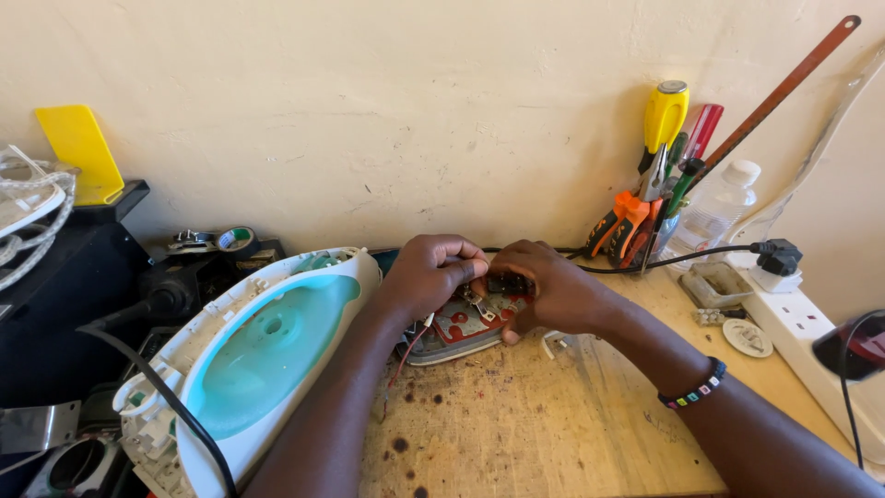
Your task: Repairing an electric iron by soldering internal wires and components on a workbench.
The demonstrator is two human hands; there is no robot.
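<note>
The left hand is curling its fingers tight and pinching at a small metal fitting on the iron soleplate, while the right hand is closing over the far end of the same plate, thumb underneath; what exactly either one is gripping is probably a screw or terminal, but the fingers are hiding it. The soleplate, grey metal with reddish patches, is lying flat near the back of a worn wooden workbench that is showing dark burn spots and scratches. Just beside it on the left, the iron's white and turquoise housing is lying tilted with its open underside toward the camera, a black cord running across it. A plain cream wall, scuffed and marked, is rising directly behind the bench. Against it on the right, a cluster of hand tools, including orange-handled pliers and a yellow screwdriver, is standing upright beside a clear plastic bottle. A white power strip is lying along the right edge, with a black plug seated in it.
</note>
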